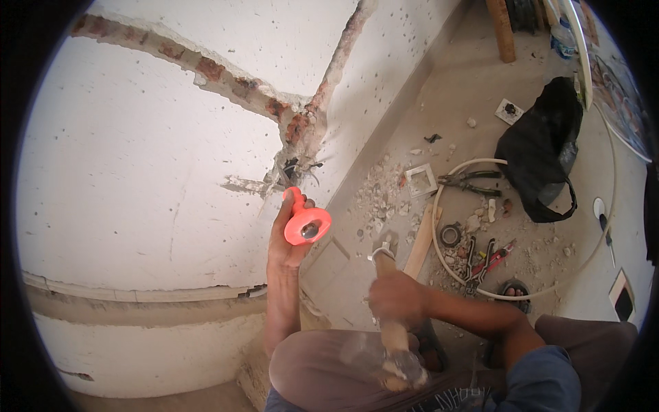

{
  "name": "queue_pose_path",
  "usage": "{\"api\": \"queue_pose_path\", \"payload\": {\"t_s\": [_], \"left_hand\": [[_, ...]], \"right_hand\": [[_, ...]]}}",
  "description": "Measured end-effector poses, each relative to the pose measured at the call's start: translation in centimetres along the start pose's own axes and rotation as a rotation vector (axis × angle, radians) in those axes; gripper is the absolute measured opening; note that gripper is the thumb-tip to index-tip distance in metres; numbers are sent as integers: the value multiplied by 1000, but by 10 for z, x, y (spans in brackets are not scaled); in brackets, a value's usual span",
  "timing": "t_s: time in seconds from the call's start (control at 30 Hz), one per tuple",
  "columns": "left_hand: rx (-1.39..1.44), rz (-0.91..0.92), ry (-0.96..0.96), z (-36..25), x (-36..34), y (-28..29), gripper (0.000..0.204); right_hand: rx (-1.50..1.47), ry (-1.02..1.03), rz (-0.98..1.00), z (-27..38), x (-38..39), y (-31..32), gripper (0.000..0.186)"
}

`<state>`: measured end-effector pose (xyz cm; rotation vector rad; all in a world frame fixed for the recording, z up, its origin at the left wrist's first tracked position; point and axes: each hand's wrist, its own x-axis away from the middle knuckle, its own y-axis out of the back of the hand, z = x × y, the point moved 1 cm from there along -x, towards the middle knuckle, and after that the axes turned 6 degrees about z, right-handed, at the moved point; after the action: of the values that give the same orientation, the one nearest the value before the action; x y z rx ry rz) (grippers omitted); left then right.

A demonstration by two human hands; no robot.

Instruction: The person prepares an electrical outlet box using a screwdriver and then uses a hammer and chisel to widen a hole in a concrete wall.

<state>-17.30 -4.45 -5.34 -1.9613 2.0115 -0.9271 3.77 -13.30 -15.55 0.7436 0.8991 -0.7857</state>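
Observation:
My left hand is closed around a chisel with a bright orange hand guard and a round metal striking end facing me. Its tip points into the broken hole in the wall, where wires stick out; the tip itself is hidden. My right hand grips the wooden handle of a hammer. The hammer's head hangs low over my lap, smeared by motion, apart from the chisel. Rough grooves cut in the white wall run into the hole and bare reddish brick.
Rubble litters the floor to the right. Among it lie a white square frame, pliers, a tape roll, a wooden strip and a looped pale cable. A black bag rests farther right.

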Motion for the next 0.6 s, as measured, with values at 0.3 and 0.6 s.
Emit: {"api": "queue_pose_path", "payload": {"t_s": [0.3, 0.6], "left_hand": [[-5, 38, 2, -10, -4, 6, 19], [37, 17, 44, -21, -6, 7, 20]], "right_hand": [[-134, -193, -43, -4, -23, 0, 35], [-36, -380, 46, -10, -16, -10, 41]]}}
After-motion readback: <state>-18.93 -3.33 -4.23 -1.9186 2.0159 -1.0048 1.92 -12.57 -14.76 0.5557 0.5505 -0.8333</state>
